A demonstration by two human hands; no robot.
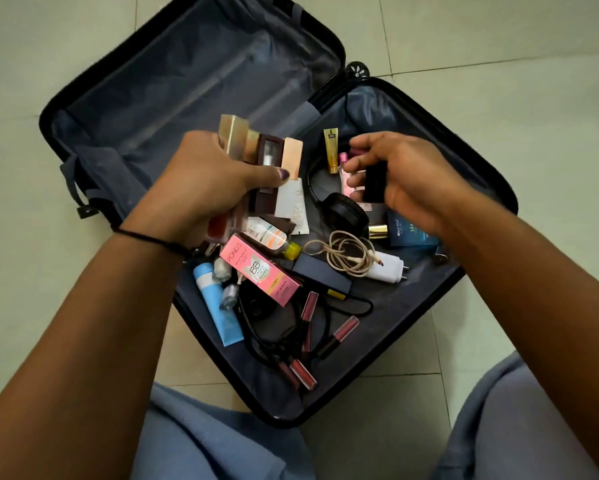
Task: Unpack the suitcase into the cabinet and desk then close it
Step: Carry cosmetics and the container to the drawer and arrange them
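A black suitcase (388,415) lies open on the tiled floor, its left half bare. My left hand (201,183) grips a bunch of small cosmetic boxes (266,150), gold, peach and dark brown, above the right half. My right hand (408,174) holds a small black case (375,183) over that same half. Beneath them lie a pink Pond's box (260,270), a blue tube (216,304), black headphones (346,211), a coiled beige cable (346,251) with a white charger, a blue perfume box (408,230) and several lip glosses (343,330).
The suitcase's wheel (357,70) sticks out at the hinge. Pale floor tiles (516,64) surround the case. My knees in grey-blue trousers (221,441) frame the near corner of the suitcase.
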